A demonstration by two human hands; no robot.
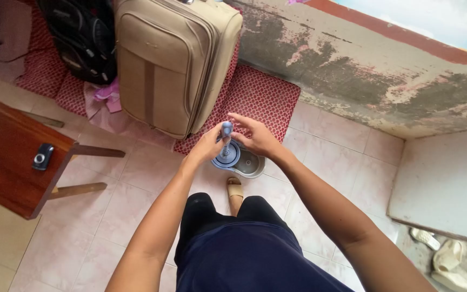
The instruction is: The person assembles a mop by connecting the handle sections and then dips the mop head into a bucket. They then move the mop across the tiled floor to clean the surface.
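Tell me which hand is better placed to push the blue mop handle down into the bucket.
The left hand, probably. It is already wrapped around the mop handle just under its top, above the grey bucket. The right hand is open, with only its fingertips near the handle's top.

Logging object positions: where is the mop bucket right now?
Head view, centre: the mop bucket sits on the tiled floor, under both hands, beside the red mat and beige suitcase.
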